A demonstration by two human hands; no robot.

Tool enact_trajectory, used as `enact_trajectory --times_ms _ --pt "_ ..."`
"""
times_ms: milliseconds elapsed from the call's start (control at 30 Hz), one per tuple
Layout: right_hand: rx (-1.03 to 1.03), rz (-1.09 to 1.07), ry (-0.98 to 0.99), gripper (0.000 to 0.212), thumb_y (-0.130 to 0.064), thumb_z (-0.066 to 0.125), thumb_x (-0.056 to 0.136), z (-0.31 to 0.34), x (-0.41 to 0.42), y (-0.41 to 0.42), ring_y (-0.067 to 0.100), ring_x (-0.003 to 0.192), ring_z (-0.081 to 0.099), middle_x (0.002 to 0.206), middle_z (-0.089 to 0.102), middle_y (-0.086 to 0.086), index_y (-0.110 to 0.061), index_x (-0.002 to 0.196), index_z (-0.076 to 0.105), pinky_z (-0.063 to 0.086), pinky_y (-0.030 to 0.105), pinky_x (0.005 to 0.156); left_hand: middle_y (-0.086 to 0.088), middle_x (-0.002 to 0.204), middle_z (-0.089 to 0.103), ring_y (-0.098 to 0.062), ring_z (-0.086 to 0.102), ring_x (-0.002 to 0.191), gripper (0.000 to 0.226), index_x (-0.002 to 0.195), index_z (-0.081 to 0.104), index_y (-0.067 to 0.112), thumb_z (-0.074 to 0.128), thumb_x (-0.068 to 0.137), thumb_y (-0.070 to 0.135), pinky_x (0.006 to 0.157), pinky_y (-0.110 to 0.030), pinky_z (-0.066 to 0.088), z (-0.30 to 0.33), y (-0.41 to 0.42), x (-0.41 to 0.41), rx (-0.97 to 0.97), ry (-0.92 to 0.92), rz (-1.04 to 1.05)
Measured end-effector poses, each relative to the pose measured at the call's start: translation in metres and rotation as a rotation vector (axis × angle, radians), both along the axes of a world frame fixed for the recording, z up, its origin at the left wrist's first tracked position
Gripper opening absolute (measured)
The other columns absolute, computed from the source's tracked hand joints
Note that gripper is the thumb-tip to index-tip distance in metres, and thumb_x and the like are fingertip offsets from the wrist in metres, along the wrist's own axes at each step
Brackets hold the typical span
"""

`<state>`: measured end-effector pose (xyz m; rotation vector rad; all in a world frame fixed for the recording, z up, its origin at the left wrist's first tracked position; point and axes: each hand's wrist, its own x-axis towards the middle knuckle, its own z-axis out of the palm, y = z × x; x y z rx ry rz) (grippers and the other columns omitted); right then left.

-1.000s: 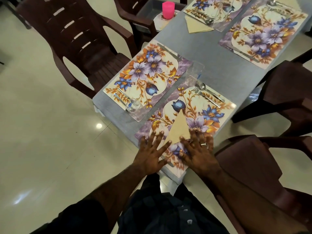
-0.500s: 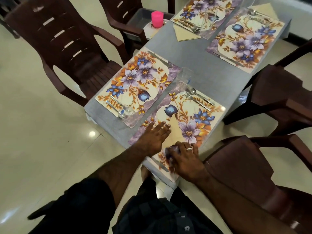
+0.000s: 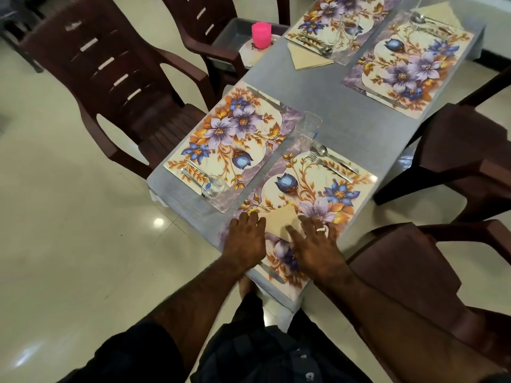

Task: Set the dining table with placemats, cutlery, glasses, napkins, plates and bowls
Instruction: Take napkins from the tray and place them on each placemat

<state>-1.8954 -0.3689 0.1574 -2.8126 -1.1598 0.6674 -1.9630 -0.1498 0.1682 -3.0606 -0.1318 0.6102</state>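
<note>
Beige napkin [image 3: 279,218] lies flat on the nearest floral placemat [image 3: 307,194], at its near end. Your left hand [image 3: 247,239] presses its left edge, fingers spread, palm down; your right hand [image 3: 315,244] lies flat on its right side, gripping nothing. Fork and spoon [image 3: 322,158] sit at the mat's far end, a glass [image 3: 309,128] just beyond.

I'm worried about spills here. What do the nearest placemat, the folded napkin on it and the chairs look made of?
Nearest placemat: probably glossy plastic or laminate; flat, stiff, printed flowers, slight sheen. Napkin: beige, matte, sharply creased; paper or cloth, can't tell. Chair: moulded dark brown plastic, with smooth slotted back.
</note>
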Motion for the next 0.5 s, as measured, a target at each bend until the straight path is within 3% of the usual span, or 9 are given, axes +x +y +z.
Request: enact_trajectory --times_ms 67,133,200,267,400,500 --pt "0.005 0.001 0.027 0.081 -0.055 0.053 0.087 -0.002 -0.01 0.008 0.044 0.152 0.024 0.17 0.021 0.016 -0.034 0.161 0.027 0.023 0.068 0.117 -0.017 0.158 0.04 -0.037 0.04 0.137 0.069 0.157 0.035 0.018 0.048 0.096 0.047 0.106 -0.051 0.04 -0.006 0.004 -0.009 0.015 0.012 0.045" --pt "0.039 -0.026 0.011 0.07 -0.059 0.03 0.101 -0.007 -0.011 0.022 0.042 0.159 0.005 0.174 0.001 0.014 -0.038 0.165 0.013 0.013 0.07 0.119 -0.017 0.171 0.019 -0.04 0.025 0.15 0.076 0.165 0.021 0.024 0.044 0.1 0.057 0.116 -0.059 0.031 -0.013 0.01 -0.019 -0.013 -0.001 0.083" --pt "0.033 -0.023 0.005 0.07 -0.068 0.007 0.101 -0.013 -0.004 0.038 0.039 0.158 -0.018 0.172 -0.022 0.011 -0.042 0.164 -0.007 -0.004 0.071 0.121 -0.015 0.175 0.0 -0.042 0.01 0.156 0.072 0.167 0.009 0.033 0.028 0.104 0.063 0.12 -0.065 0.017 -0.022 0.015 -0.025 -0.04 -0.019 0.121" --pt "0.03 0.009 -0.018 0.07 -0.072 -0.002 0.098 -0.02 0.004 0.051 0.039 0.156 -0.024 0.17 -0.028 0.011 -0.044 0.162 -0.013 -0.011 0.071 0.12 -0.012 0.175 -0.011 -0.043 0.001 0.159 0.07 0.167 -0.001 0.038 0.015 0.105 0.067 0.123 -0.068 0.008 -0.029 0.018 -0.029 -0.053 -0.002 0.139" --pt "-0.032 0.042 0.002 0.073 -0.075 0.012 0.101 -0.031 0.018 0.055 0.039 0.154 -0.029 0.167 -0.035 0.01 -0.045 0.161 -0.018 -0.011 0.072 0.119 -0.009 0.173 -0.024 -0.042 -0.012 0.16 0.072 0.165 -0.014 0.04 0.006 0.102 0.07 0.123 -0.068 -0.003 -0.033 0.022 -0.03 -0.075 0.03 0.142" --pt "-0.023 -0.071 -0.004 0.078 -0.075 0.019 0.101 -0.033 0.031 0.037 0.037 0.153 -0.034 0.165 -0.039 0.006 -0.045 0.159 -0.023 -0.011 0.071 0.12 -0.01 0.173 -0.025 -0.041 -0.015 0.159 0.073 0.164 -0.017 0.039 0.008 0.103 0.069 0.123 -0.067 -0.004 -0.031 0.023 -0.029 -0.071 0.055 0.144"
